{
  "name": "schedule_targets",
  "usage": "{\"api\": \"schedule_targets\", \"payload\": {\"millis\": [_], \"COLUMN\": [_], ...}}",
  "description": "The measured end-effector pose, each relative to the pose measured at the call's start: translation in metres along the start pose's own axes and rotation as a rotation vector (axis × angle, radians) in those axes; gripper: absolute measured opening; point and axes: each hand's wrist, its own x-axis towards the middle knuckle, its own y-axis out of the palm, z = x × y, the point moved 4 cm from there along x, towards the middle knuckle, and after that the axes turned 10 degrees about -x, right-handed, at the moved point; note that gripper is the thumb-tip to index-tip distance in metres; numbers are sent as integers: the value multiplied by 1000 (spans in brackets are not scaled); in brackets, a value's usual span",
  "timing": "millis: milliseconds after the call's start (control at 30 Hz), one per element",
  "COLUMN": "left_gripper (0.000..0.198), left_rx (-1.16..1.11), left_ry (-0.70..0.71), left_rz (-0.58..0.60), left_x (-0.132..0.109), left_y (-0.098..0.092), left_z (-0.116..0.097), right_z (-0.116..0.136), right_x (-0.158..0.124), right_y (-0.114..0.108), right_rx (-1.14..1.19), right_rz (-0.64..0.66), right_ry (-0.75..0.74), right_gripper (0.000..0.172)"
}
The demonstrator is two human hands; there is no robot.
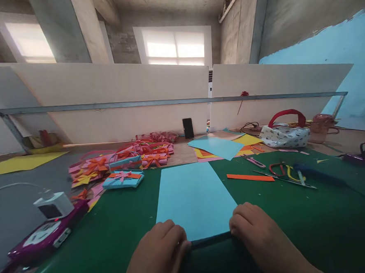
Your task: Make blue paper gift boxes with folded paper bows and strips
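A sheet of light blue paper (194,197) lies in front of me on the green mat (123,239). My left hand (160,251) pinches its near left corner between thumb and fingers. At the near right corner, my right hand (258,232) grips the paper with curled fingers, its thumb mostly hidden. Between the two hands the near edge is lifted slightly off the mat, with a dark shadow beneath. The far part of the sheet rests flat.
Small blue gift bag (123,179) and pink paper bags (152,150) lie far left. Rightward are an orange strip (250,177), a cutter (254,161), red-handled pliers (277,170) and stacked coloured sheets (217,144). A purple power strip (46,231) sits left; a phone (187,128) stands behind.
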Motion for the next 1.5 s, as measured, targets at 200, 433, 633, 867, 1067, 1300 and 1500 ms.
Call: {"api": "schedule_targets", "payload": {"millis": [200,433,633,867,1067,1300,1500], "left_gripper": [21,22,19,18,16,12,13], "left_rx": [-42,-120,-137,-119,-70,-89,-97], "left_ry": [-88,-224,-286,-310,-318,-291,-279], "left_rz": [96,139,147,155,155,199,212], "left_x": [6,8,10,11,13,21,23], "left_y": [-2,-6,-9,-9,-11,-8,-7], "left_z": [1,1,0,0,0,7,10], "right_z": [-3,-14,-21,-21,-24,12,28], "right_x": [0,4,3,8,10,19,18], "right_y": [2,9,17,15,10,0,0], "right_rx": [-11,2,-47,-75,-4,-40,-160], "right_rz": [31,186,279,280,275,21,11], "right_ry": [-9,103,180,199,278,-136,-287], "right_gripper": [22,19,17,16,12,21,20]}}
